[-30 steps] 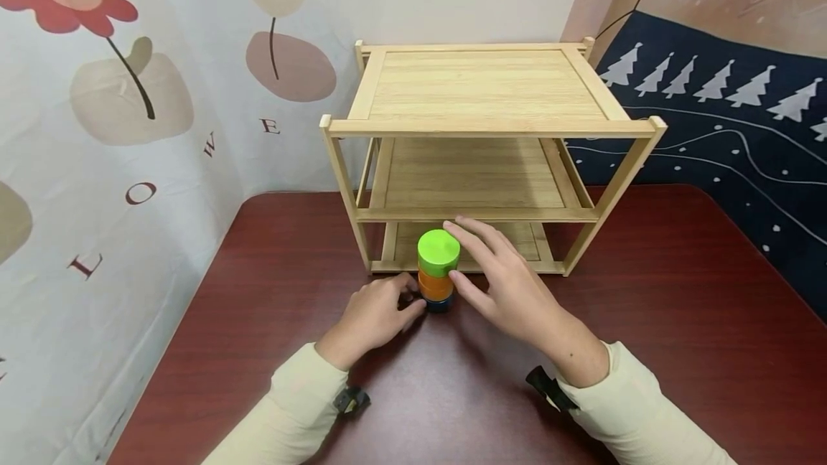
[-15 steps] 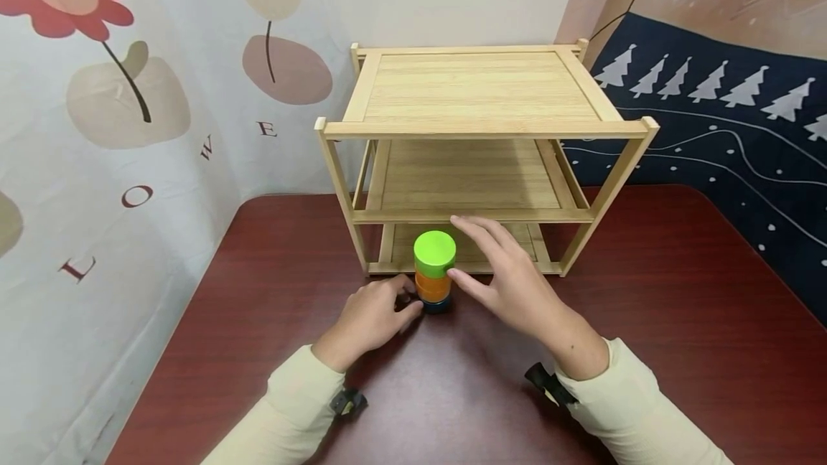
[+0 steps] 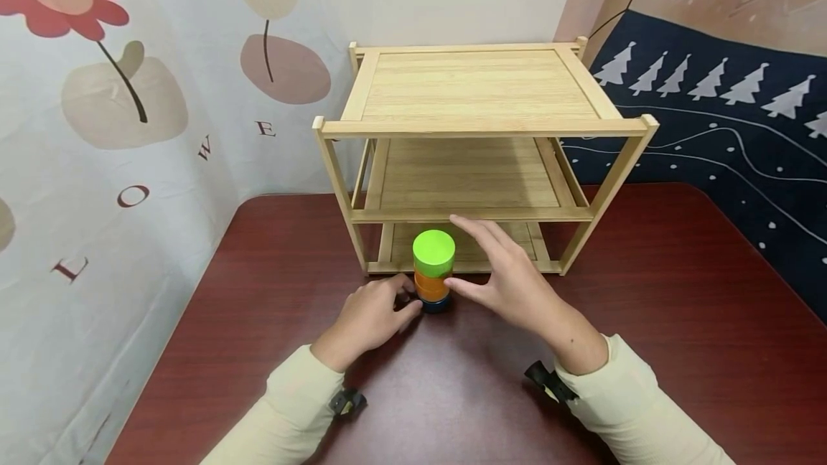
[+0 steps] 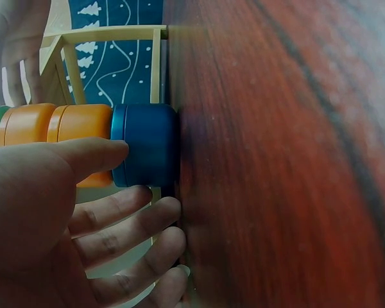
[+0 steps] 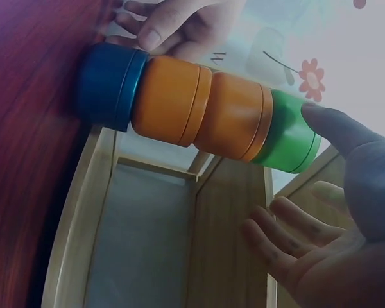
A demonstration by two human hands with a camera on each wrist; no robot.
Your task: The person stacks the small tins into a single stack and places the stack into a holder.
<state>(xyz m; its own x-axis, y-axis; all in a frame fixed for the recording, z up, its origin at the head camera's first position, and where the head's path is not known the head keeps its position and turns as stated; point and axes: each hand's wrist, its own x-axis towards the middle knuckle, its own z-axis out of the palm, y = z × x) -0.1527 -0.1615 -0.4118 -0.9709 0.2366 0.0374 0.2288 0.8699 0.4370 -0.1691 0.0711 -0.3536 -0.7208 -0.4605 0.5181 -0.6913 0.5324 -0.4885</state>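
Four-tier wording aside, a column of small round lidded tins stands upright on the table: a blue tin point(image 4: 151, 144) at the bottom, two orange tins point(image 5: 170, 99) above it and a green tin point(image 3: 433, 252) on top. My left hand point(image 3: 371, 314) is low at the left of the column, its thumb and forefinger at the blue tin's side without wrapping round it. Its other fingers point(image 4: 151, 256) are loosely bent near the tabletop. My right hand point(image 3: 517, 282) is at the column's right with spread fingers. Its thumb point(image 5: 337, 125) is at the green tin; contact is unclear.
A light wooden rack point(image 3: 472, 128) with three shelves stands right behind the column. The dark red table point(image 3: 646, 293) carries it all. A flowered cloth point(image 3: 161, 235) hangs at the left and a dark tree-patterned cloth point(image 3: 698, 128) at the right.
The right thumb has come down slightly along the column, and the right fingers have shifted a little. The left hand and the tins stay in place; the head view has shifted slightly.
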